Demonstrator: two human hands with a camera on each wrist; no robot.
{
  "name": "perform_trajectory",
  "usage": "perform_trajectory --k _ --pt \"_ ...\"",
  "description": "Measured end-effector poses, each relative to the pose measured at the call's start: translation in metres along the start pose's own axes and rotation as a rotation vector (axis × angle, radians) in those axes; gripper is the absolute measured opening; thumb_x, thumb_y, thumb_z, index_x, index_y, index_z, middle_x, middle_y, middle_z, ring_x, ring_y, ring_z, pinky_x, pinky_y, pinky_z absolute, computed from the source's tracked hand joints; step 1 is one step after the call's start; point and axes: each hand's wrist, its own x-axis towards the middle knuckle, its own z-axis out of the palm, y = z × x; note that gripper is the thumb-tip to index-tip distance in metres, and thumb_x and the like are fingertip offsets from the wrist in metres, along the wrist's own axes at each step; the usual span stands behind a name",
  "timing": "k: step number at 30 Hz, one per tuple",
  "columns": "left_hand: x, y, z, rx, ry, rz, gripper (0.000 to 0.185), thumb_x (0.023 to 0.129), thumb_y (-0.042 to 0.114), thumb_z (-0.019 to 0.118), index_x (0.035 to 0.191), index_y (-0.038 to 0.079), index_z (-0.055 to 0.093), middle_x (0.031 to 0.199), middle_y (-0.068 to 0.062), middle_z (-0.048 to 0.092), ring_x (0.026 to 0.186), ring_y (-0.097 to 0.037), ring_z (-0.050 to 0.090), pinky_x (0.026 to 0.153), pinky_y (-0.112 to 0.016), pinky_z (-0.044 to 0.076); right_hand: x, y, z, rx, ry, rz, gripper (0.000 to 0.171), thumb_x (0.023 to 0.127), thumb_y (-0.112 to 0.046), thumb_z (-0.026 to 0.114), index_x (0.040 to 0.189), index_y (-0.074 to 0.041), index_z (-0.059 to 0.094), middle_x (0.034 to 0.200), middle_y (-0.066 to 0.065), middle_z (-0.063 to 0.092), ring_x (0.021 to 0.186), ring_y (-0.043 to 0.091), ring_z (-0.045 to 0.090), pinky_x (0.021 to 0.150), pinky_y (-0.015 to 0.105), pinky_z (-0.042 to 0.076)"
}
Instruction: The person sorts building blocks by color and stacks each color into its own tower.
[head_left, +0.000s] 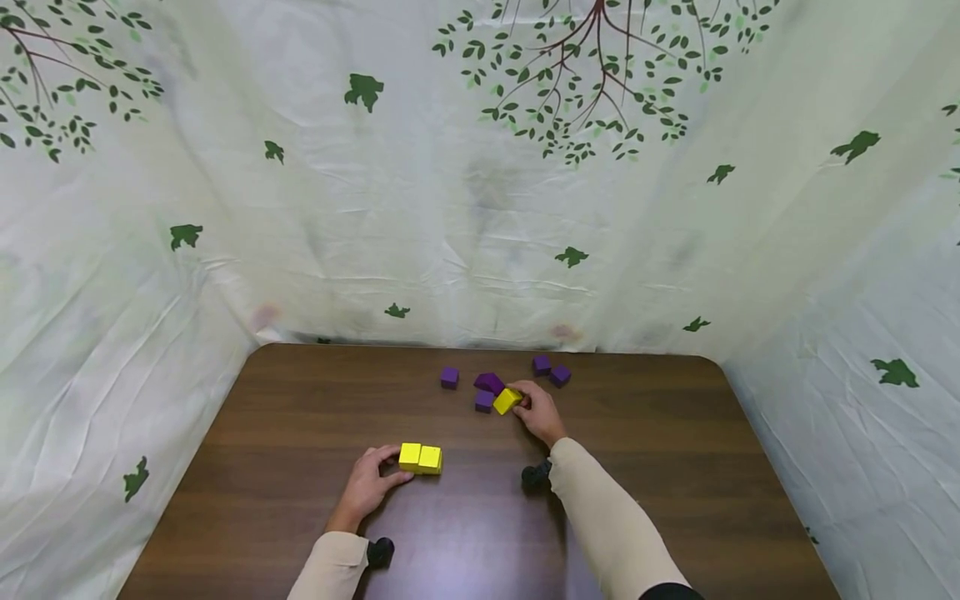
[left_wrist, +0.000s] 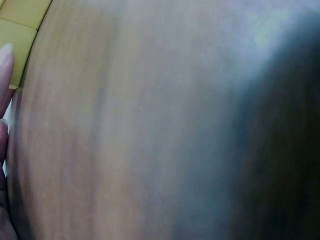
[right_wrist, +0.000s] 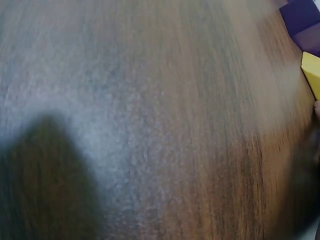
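Note:
On the near middle of the table, two yellow blocks (head_left: 430, 459) stand side by side. My left hand (head_left: 367, 485) holds the left one, fingers behind it and thumb at its front. In the left wrist view, part of the yellow blocks (left_wrist: 19, 37) and the fingertips show at the left edge. Farther back, my right hand (head_left: 537, 412) pinches another yellow block (head_left: 507, 401) between thumb and fingers. That block is tilted and meets a purple cube (head_left: 483, 402) on its left. A purple wedge-like block (head_left: 489, 382) lies just behind them.
One purple cube (head_left: 449, 377) stands apart to the left. Two more purple cubes, one at the back (head_left: 541, 365) and one nearer (head_left: 560, 376), sit behind the right hand. A pale cloth with leaf prints (head_left: 480, 250) hangs behind the brown table (head_left: 300, 408).

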Motion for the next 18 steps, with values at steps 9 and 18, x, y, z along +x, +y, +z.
perform_trajectory --k 9,18 --pt "0.000 0.000 -0.001 -0.006 -0.003 0.006 0.042 0.074 0.012 0.083 0.112 0.002 0.069 0.107 -0.010 0.066 0.097 -0.026 0.054 0.088 -0.046 0.043 0.000 0.001 0.001 -0.005 -0.005 0.012 0.036 0.080 0.006 0.073 0.114 -0.002 0.067 0.112 0.013 0.063 0.081 0.019 0.052 0.075 0.032 0.044" --pt "0.000 0.000 0.000 -0.005 -0.007 0.003 0.040 0.074 0.011 0.082 0.112 0.003 0.069 0.106 -0.008 0.067 0.097 -0.025 0.054 0.089 -0.045 0.043 -0.014 0.000 0.002 0.042 0.039 0.063 0.031 0.078 0.001 0.077 0.109 -0.002 0.069 0.099 0.010 0.063 0.082 0.021 0.053 0.075 0.032 0.045"
